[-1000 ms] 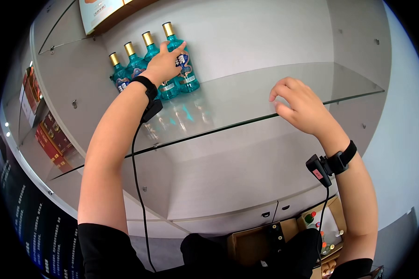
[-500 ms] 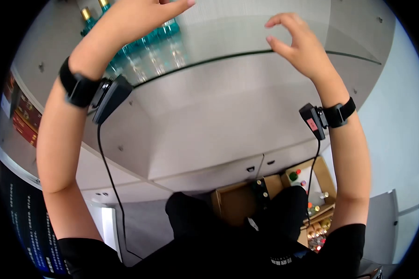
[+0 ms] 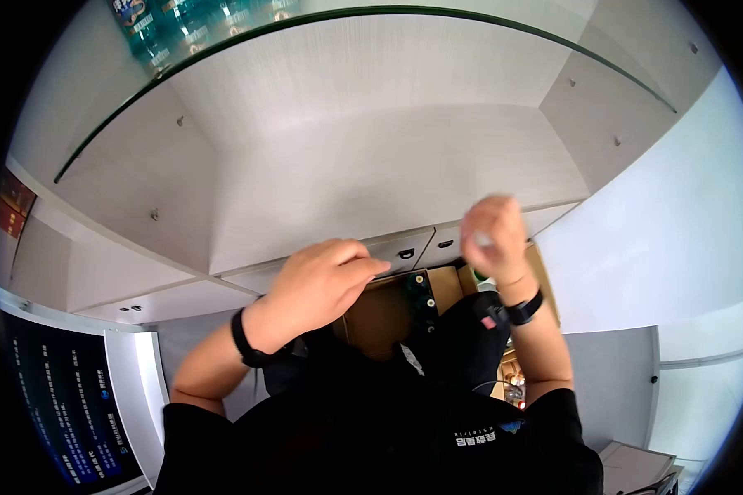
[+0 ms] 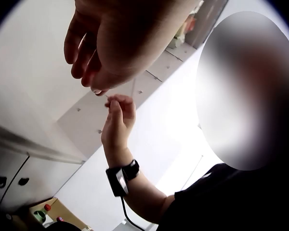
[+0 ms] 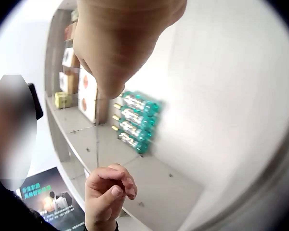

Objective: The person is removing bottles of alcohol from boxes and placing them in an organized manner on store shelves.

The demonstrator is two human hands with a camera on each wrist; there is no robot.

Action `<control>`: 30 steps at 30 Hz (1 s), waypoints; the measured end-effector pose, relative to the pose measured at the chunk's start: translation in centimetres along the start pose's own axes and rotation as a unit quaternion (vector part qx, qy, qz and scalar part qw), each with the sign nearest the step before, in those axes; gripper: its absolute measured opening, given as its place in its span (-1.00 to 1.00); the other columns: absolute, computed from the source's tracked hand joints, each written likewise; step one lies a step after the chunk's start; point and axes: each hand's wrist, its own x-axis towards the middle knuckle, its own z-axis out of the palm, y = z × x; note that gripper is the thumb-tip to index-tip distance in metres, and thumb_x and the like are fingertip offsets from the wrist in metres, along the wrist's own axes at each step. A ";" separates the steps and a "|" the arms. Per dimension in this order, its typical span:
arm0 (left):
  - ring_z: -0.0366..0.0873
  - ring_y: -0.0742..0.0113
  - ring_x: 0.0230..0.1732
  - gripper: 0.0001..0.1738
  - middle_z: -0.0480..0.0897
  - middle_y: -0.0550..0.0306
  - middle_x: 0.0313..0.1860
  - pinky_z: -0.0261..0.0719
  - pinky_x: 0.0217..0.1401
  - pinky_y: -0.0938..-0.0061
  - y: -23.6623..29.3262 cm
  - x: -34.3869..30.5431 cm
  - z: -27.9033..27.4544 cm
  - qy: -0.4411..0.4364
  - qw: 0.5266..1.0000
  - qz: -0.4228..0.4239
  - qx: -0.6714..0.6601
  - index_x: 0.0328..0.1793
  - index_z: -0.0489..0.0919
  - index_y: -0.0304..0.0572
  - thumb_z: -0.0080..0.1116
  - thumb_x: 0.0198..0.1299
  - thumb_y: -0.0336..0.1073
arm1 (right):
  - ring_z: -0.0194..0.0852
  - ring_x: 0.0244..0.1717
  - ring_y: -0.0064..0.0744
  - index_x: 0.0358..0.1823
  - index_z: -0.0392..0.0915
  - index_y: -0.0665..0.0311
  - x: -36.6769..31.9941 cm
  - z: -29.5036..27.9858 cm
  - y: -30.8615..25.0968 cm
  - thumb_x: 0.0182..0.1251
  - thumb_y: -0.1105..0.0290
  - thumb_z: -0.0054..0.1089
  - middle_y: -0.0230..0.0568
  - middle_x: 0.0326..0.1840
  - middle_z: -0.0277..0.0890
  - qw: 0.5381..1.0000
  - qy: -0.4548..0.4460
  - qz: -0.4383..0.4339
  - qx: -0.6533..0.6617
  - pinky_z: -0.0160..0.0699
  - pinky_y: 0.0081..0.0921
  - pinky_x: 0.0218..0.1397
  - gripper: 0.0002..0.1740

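My left hand [image 3: 318,285] hangs in front of the cabinet's lower doors with nothing in it, its fingers loosely bent. To its right, my right hand [image 3: 494,239] is raised and blurred, also holding nothing, with its fingers loosely curled. In the right wrist view, several teal bottles [image 5: 135,118] with gold caps stand side by side on the glass shelf. The head view shows only their lower parts at the upper left. Below the hands, an open cardboard box [image 3: 371,326] has dark bottles [image 3: 421,289] along its right side.
The glass shelf's edge [image 3: 371,11] curves across the top. Beneath it lies a wide cabinet compartment [image 3: 380,157], above doors with dark handles [image 3: 406,254]. More bottles [image 3: 516,388] stand at the lower right, partly behind a leg. A dark screen [image 3: 62,404] is at the left.
The left hand has left the teal bottles and come down empty from the shelf. The right hand has also dropped, moving nearer the body. The head view has tilted downward.
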 end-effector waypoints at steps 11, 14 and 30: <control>0.65 0.09 -0.21 -0.86 0.67 0.16 -0.22 0.61 -0.18 0.30 -6.5 -8.0 11.5 -0.054 0.976 -0.189 -0.088 -0.09 0.75 -0.03 0.22 0.30 -0.35 | 0.54 0.10 0.03 -0.08 0.65 0.17 -24.9 13.1 1.5 0.13 0.40 0.32 -0.10 -0.02 0.60 0.891 -0.320 0.321 0.017 0.64 -0.13 0.03 -0.72; 0.64 0.08 -0.17 -0.85 0.67 0.18 -0.19 0.62 -0.13 0.28 -7.4 -9.1 11.8 -0.075 0.969 -0.222 -0.079 -0.07 0.73 0.00 0.17 0.34 -0.30 | 0.48 0.23 0.08 0.11 0.58 0.18 -25.9 15.0 1.6 0.20 0.31 0.34 -0.04 0.13 0.55 0.809 -0.433 0.396 -0.046 0.64 -0.08 0.14 -0.57; 0.64 0.11 -0.22 -0.85 0.67 0.11 -0.22 0.60 -0.14 0.31 -9.4 -13.5 11.4 -0.055 0.946 -0.298 -0.117 -0.06 0.72 -0.10 0.19 0.31 -0.36 | 0.64 0.03 0.07 0.00 0.63 0.19 -28.1 17.2 3.4 0.19 0.36 0.35 -0.03 -0.03 0.68 0.755 -0.482 0.444 -0.039 0.65 -0.08 0.10 -0.67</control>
